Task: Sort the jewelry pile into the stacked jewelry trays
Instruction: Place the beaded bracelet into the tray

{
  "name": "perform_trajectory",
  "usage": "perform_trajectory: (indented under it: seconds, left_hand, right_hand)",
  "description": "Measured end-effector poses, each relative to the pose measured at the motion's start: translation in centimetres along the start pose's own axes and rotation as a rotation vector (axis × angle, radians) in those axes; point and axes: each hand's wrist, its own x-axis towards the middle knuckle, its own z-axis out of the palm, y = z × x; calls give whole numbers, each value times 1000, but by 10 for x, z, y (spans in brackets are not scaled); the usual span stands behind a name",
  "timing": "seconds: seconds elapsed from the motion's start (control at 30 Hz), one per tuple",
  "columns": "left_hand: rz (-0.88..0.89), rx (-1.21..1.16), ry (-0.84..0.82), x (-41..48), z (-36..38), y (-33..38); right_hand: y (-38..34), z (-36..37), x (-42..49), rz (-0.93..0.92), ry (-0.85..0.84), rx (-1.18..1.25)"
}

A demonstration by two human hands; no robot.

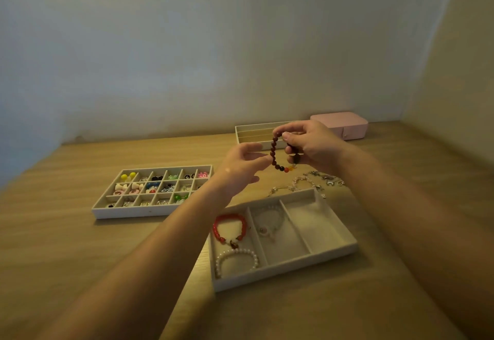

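Head view: my right hand (312, 147) pinches a dark reddish-brown round-bead bracelet (273, 149) between thumb and fingers, holding it in the air above the light wooden table (80, 246) with the loop hanging down. My left hand (240, 171) is beside it, fingers loosely spread and holding nothing. Its fingertips are at the loop's left side, and I cannot tell whether they touch the beads.

Below my hands lies a white three-compartment tray (336, 250). A red bead bracelet (231, 216) and a white pearl bracelet (240, 251) lie in its left compartment, and a pale bracelet (263, 230) lies in the middle one. Thin silver chain bracelets (302, 179) lie on the table just beyond that tray.

To the left is a white grid tray (149, 212) with small colourful pieces in its cells. Further back stand a white slotted tray (254, 140) and a pink box (347, 125).
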Motion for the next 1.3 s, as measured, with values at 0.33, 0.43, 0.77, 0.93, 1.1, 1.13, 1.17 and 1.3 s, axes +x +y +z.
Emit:
perform_trajectory:
  seconds: [0.33,0.43,0.77,0.93,1.1,1.13,1.17,1.3]
  left_hand:
    - [-3,-82,-64,-57,-10,22]
    - [-4,-66,-43,-72,-11,25]
    - [-24,-25,11,-95,-2,22]
    - [-30,162,21,-100,5,8]
    - [6,314,19,-103,14,-2]
    - [15,346,15,-103,15,-4]
    - [25,375,6,-103,15,-5]
    - [69,543,1,-101,12,-12]
  right_hand:
    - [-31,11,-55,28,-110,-1]
    - [-32,14,-68,45,-124,-27]
    - [-20,25,-91,55,-152,-148]
    - [0,25,-97,58,-147,-288]
    - [21,23,-99,95,-179,-402]
    - [25,22,-98,99,-179,-424]
    - [28,21,-98,100,-183,-447]
    - [37,19,-95,83,-219,-523]
